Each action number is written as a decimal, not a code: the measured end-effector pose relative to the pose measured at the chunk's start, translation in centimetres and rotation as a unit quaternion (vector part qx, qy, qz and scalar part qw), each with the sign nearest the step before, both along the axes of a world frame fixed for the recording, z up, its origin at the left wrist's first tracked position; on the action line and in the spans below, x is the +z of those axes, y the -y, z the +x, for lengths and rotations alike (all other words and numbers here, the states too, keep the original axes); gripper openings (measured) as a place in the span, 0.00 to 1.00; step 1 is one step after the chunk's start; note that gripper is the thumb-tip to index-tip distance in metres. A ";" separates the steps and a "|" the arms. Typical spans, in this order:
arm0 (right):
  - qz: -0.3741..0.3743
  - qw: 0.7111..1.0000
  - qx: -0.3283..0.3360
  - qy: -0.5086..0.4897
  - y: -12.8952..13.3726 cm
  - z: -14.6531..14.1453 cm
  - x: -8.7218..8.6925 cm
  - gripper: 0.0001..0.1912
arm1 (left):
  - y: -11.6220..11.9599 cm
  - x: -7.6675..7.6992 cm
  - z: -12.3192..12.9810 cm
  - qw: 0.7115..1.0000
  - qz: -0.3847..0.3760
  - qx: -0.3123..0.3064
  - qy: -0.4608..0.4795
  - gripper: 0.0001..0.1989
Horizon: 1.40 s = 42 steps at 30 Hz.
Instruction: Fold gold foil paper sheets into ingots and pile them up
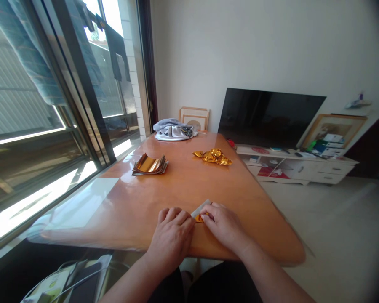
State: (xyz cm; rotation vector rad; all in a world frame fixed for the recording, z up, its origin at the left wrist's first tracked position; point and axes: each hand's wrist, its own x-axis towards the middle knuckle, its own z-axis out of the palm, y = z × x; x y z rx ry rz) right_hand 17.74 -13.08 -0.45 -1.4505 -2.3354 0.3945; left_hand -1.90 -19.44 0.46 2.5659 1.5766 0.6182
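Note:
Near the front edge of the table, a sheet of gold foil paper (199, 218) with a pale grey back lies partly folded between my hands. My left hand (173, 231) presses on its left side with the fingers curled. My right hand (222, 223) pinches the paper's right side between thumb and finger. Much of the sheet is hidden under the hands. Farther off to the left sits a curled stack of gold foil sheets (150, 164). Several folded gold foil pieces (213, 156) lie in a heap at the right of the table.
The brown table (139, 198) has rounded corners. At its far end lies a bundle of grey and white cloth (173, 129) in front of picture frames (194, 118). A television (268, 120) and a low white cabinet (328, 170) stand beyond, right. Sliding windows line the left.

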 end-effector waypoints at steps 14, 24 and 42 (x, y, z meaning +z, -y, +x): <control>-0.001 1.000 -0.003 -0.003 0.2 0.2 0.1 0.08 | 0.8 -0.3 0.5 1.000 -0.002 -0.008 -0.019 0.26; -0.009 1.000 0.008 -0.014 -0.1 0.3 -0.2 0.09 | -0.2 -0.7 0.3 0.997 0.013 0.027 0.068 0.15; 0.000 0.999 0.031 -0.026 -0.4 0.8 -1.0 0.08 | -3.9 -1.7 1.6 0.998 -0.020 0.020 0.050 0.10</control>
